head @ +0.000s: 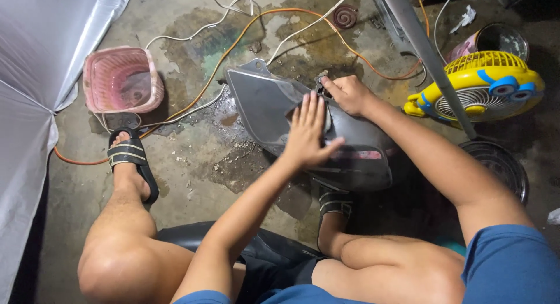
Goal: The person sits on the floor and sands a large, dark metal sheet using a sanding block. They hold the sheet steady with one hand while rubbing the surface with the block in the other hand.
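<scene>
Basket (121,79) left of panel (262,106), fan (478,85) to its right.

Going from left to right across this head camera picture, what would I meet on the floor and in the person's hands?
White sheet → pink basket → left hand flat on the dark plastic panel → right hand gripping the panel's upper edge → yellow fan.

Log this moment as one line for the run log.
left hand flat on dark plastic panel | right hand gripping panel's top edge | panel resting on wet concrete floor | pink basket left, yellow fan right
</scene>
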